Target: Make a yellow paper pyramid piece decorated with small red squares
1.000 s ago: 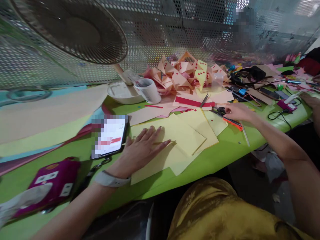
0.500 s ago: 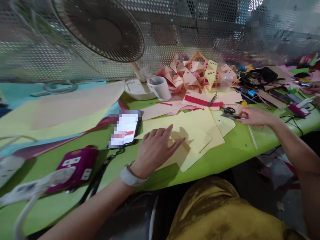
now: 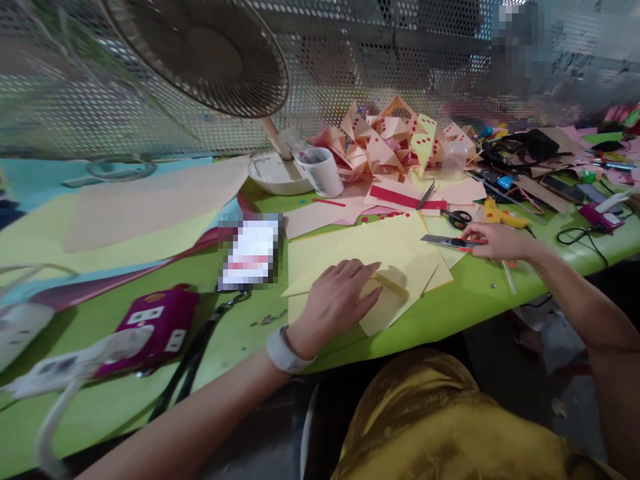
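Observation:
My left hand point(image 3: 336, 303), with a pale watch band at the wrist, rests over sheets of yellow paper point(image 3: 345, 250). Its fingers and thumb are apart, and a folded yellow piece partly shows beneath it. At the right side of the paper, my right hand point(image 3: 500, 241) is closed on an orange utility knife point(image 3: 447, 242), its metal blade pointing left over the sheet's edge. Just behind the knife lie black-handled scissors point(image 3: 459, 219). A yellow glue gun point(image 3: 505, 215) is beyond my right hand.
Folded peach paper shapes with red dots point(image 3: 385, 143) are heaped at the back. A white mug point(image 3: 323, 173) stands beside the fan point(image 3: 215, 57). To the left are a phone point(image 3: 253, 250), a purple power socket point(image 3: 155, 327) and large coloured sheets point(image 3: 150, 207). Tweezers point(image 3: 427, 195) lie on a red strip.
My right hand has picked up the utility knife and turned its blade leftward. My left hand has lifted from lying flat and shifted right with the yellow paper. The view has swung left.

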### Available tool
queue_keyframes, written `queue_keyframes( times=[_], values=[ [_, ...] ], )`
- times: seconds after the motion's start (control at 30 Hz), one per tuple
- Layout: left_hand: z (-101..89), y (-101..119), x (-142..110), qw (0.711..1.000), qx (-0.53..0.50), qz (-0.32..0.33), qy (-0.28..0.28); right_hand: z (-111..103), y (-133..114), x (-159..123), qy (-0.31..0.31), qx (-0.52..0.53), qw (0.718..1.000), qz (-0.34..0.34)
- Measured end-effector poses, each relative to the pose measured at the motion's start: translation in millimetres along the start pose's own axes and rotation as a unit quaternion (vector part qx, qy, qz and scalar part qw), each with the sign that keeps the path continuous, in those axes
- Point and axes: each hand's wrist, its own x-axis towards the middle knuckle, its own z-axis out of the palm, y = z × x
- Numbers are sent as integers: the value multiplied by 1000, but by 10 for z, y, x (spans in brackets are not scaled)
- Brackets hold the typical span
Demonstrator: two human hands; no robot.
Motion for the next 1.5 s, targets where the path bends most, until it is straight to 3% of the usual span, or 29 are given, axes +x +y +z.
queue_keyframes(
  times=[0.27, 0.47, 0.5, 0.57, 0.7, 0.83, 1.0, 1.2, 1.3, 1.5],
  values=[
    [105, 209, 203, 995, 19, 72, -74, 107, -103, 158, -20, 10, 1000, -20],
    [-69, 114, -21, 992, -89, 83, 32, 70, -14, 121, -5, 71, 997, -14],
    [-131, 82, -66, 989, -124, 72, 38, 67, 1, 127, 3, 82, 997, -9],
    [-261, 11, -128, 981, -192, 33, -4, 72, 22, 159, 17, 123, 992, 7],
    [-470, -150, -137, 964, -236, -93, -76, 117, 56, 277, 52, 259, 964, 12],
    [-579, -337, -85, 970, -214, -79, -77, 154, 90, 386, 51, 349, 935, -49],
    [-696, -512, -133, 990, -120, -49, -49, 171, 99, 440, 57, 336, 936, -83],
    [-863, -459, -372, 997, 1, -2, 76, 191, 111, 485, 43, 349, 930, -107],
    [-824, -432, -454, 996, 16, 4, 88, 214, 127, 521, 44, 359, 926, -106],
    [-560, -590, -379, 993, -11, -93, 66, 292, 126, 588, 21, 401, 910, -107]
  ],
)
